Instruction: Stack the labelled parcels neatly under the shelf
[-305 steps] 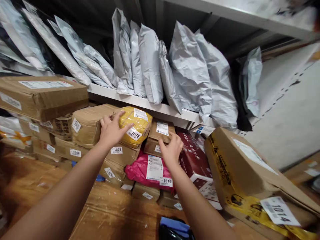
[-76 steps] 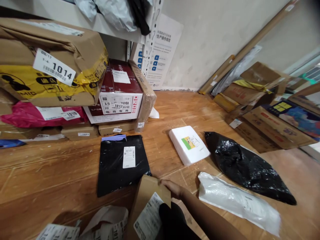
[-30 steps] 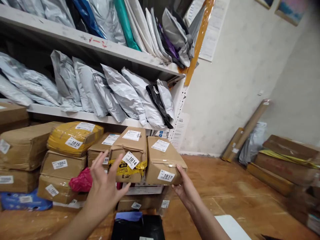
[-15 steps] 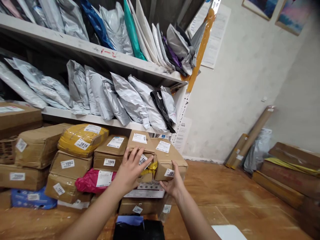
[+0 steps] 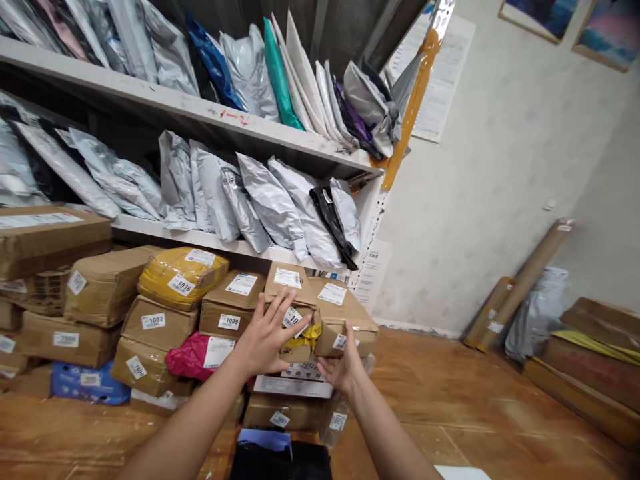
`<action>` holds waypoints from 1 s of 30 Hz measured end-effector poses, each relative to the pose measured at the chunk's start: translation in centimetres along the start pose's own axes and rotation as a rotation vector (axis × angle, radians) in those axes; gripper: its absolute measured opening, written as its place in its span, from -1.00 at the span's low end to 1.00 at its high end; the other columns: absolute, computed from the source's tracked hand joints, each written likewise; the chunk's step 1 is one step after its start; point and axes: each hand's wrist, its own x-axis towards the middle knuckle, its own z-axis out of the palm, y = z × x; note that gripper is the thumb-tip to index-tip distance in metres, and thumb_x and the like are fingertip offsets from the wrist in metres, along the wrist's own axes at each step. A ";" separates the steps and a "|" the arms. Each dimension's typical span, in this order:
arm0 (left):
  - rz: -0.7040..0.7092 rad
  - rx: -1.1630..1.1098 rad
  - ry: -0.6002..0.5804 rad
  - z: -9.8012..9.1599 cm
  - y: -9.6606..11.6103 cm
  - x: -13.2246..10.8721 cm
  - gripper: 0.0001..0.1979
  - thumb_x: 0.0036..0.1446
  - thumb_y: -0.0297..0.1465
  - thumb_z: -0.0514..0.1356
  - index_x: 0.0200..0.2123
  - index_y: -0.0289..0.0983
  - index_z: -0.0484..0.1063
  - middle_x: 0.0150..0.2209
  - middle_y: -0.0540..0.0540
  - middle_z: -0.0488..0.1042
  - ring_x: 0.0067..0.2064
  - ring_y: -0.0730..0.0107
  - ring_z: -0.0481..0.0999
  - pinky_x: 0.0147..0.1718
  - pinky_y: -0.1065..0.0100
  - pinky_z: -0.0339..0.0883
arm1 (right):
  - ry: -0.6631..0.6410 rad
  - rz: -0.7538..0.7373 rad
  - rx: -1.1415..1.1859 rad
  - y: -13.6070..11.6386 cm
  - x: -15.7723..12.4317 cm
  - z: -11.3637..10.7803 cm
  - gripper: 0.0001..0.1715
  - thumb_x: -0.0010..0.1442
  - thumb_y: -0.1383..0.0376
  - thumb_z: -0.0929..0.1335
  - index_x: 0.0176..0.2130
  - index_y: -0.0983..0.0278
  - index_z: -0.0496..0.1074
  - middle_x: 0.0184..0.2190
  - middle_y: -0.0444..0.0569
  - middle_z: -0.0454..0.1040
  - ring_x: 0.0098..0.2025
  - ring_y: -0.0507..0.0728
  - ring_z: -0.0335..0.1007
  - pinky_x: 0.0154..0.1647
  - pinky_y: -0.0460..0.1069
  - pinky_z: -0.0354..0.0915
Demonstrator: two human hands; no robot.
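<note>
My left hand [image 5: 267,333] lies flat, fingers spread, against the front of the cardboard box with yellow tape [image 5: 295,293] on the floor stack. Beside it, my right hand [image 5: 341,363] grips the front lower edge of the brown box [image 5: 343,310] carrying a white numbered label. That box sits at the right end of the stack's top row. Below both boxes lies a box with a white printed front [image 5: 295,385]. Left of my hands are the box labelled 1009 [image 5: 231,308], a pink bag [image 5: 193,353] and a yellow-wrapped parcel labelled 1016 [image 5: 183,277].
White shelves [image 5: 200,117] above hold rows of grey, blue and teal mailer bags. More cardboard boxes [image 5: 55,233] pile up at the left. A black bag [image 5: 280,460] lies on the wooden floor before me. Long tubes [image 5: 525,280] and boxes [image 5: 590,347] lean by the right wall.
The brown box has gone from being held out in my right hand onto the stack beside the yellow-taped box. My left hand moved forward and now presses the yellow-taped box.
</note>
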 end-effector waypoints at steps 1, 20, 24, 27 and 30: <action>-0.046 0.004 0.003 -0.2 0.4 0.2 0.07 -0.24 -0.04 0.35 0.30 -0.02 -0.12 0.34 -0.49 -0.17 0.34 -0.24 -0.16 0.15 -0.34 -0.41 | -0.027 0.030 -0.009 0.4 -0.2 -0.1 -0.18 -0.12 -0.35 0.25 -0.22 0.27 0.28 -0.34 0.07 0.44 -0.33 0.14 0.43 -0.44 -0.05 0.34; -0.123 -0.040 0.045 -0.9 -0.9 3.6 0.07 -0.45 -0.13 0.43 0.22 -0.08 0.12 0.28 -0.44 0.00 0.30 -0.18 -0.06 0.15 -0.29 -0.24 | -0.019 -0.157 0.118 2.6 1.4 1.2 -0.44 -0.04 -0.10 0.41 -0.16 0.18 0.36 -0.52 -0.16 0.44 -0.49 0.06 0.35 -0.52 -0.10 0.27; -0.054 -0.008 0.076 2.4 -1.1 0.7 0.03 -0.28 -0.11 0.37 0.28 -0.02 -0.01 0.27 -0.42 0.07 0.30 -0.13 0.01 0.16 -0.29 -0.28 | -0.053 -0.168 0.116 2.6 1.6 1.3 -0.44 -0.03 -0.10 0.40 -0.16 0.20 0.36 -0.50 -0.15 0.47 -0.50 0.05 0.37 -0.50 -0.10 0.28; -0.053 0.000 0.065 3.7 -1.6 -0.1 0.04 -0.27 -0.08 0.37 0.28 -0.01 -0.03 0.29 -0.38 0.05 0.29 -0.15 0.01 0.18 -0.29 -0.29 | -0.043 -0.180 0.061 2.9 1.8 1.4 -0.40 -0.04 -0.15 0.38 -0.21 0.25 0.37 -0.53 -0.12 0.46 -0.52 0.04 0.36 -0.47 -0.08 0.29; -0.092 -0.013 0.036 3.8 -2.1 0.7 0.09 -0.36 -0.10 0.43 0.27 0.00 0.01 0.30 -0.35 0.05 0.28 -0.19 0.04 0.19 -0.30 -0.30 | -0.005 -0.201 -0.250 3.5 1.8 0.6 -0.38 -0.07 -0.23 0.34 -0.42 0.27 0.36 -0.65 -0.10 0.38 -0.56 0.07 0.31 -0.50 -0.04 0.27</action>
